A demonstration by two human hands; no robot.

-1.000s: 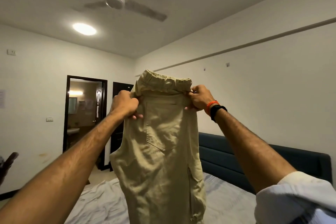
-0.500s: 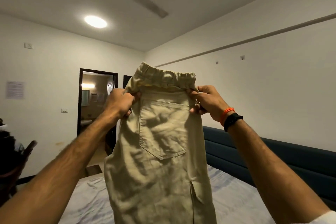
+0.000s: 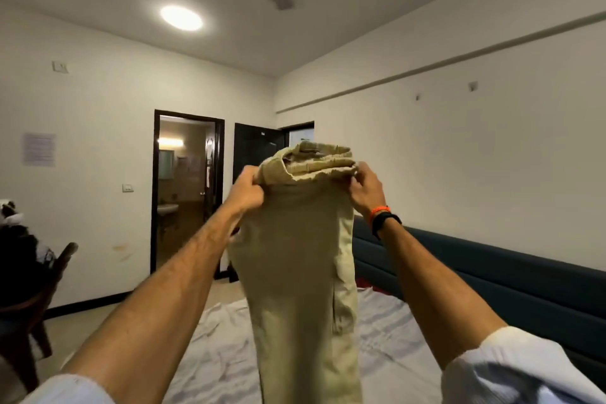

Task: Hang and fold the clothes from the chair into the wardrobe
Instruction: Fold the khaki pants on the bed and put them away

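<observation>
I hold a pair of beige trousers [image 3: 295, 266] up in front of me by the elastic waistband, the legs hanging down over the bed. My left hand [image 3: 245, 191] grips the left side of the waistband. My right hand [image 3: 365, 188] pinches the right side. The waistband is tipped toward me, so its bunched top edge shows. At the far left stands the wooden chair [image 3: 49, 275] with dark clothes [image 3: 19, 246] piled on it. No wardrobe is in view.
A bed with a crumpled white sheet [image 3: 216, 357] lies below the trousers, with a dark blue headboard [image 3: 492, 279] along the right wall. An open doorway [image 3: 185, 190] to a lit bathroom and a dark door [image 3: 255, 147] are in the back wall.
The trousers and both hands have dropped lower in view and the waistband has tipped toward me. The back pocket no longer shows. The view has swung slightly right, showing more of the chair.
</observation>
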